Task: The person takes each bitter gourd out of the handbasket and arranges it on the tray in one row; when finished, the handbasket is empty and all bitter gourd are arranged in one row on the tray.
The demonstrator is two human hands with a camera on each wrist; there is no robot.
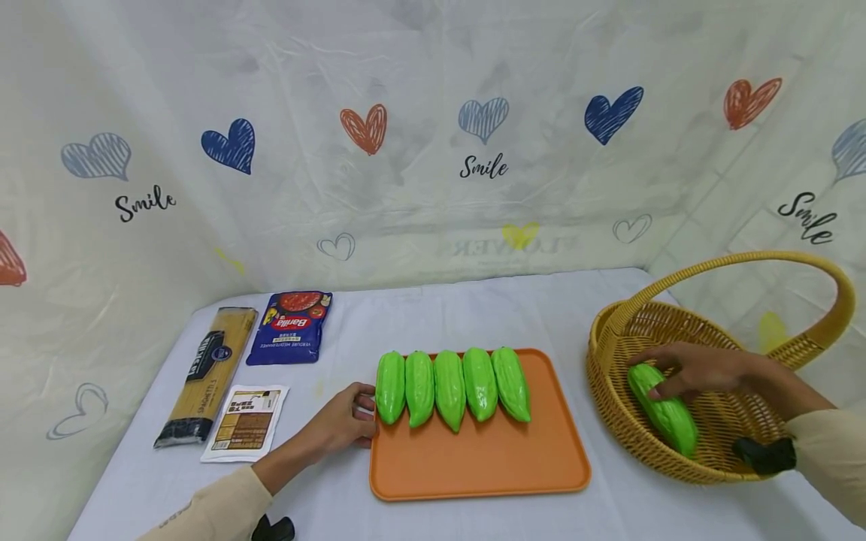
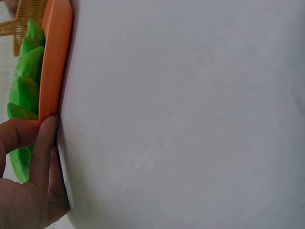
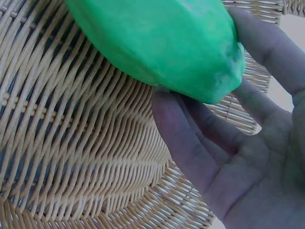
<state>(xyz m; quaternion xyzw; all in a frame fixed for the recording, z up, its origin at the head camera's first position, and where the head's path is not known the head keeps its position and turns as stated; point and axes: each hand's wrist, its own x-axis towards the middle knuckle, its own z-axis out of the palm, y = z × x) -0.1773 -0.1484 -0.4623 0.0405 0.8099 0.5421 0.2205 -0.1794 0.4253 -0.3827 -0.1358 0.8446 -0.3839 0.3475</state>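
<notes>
In the head view, my right hand [image 1: 704, 368] reaches into a wicker basket [image 1: 607, 409] and grips a glossy green bitter melon [image 1: 670, 417]. The right wrist view shows the thumb and fingers around one end of this bitter melon [image 3: 167, 52], whose body lies over the woven basket wall [image 3: 119, 157]. My left hand [image 1: 341, 421] pinches the left rim of an orange tray [image 1: 476, 466]. Several more bitter melons [image 1: 449, 387] lie side by side along the tray's far half, tips toward me. The leftmost one sits right beside the left fingers [image 2: 43, 157].
Left of the tray lie a spaghetti pack [image 1: 206, 383], a blue Barilla sauce pouch [image 1: 291, 330] and a white-and-brown sachet [image 1: 246, 423]. The basket's tall handle [image 1: 751, 258] arches over its right side. A printed sheet [image 1: 419, 188] hangs behind the white-covered table [image 1: 541, 315].
</notes>
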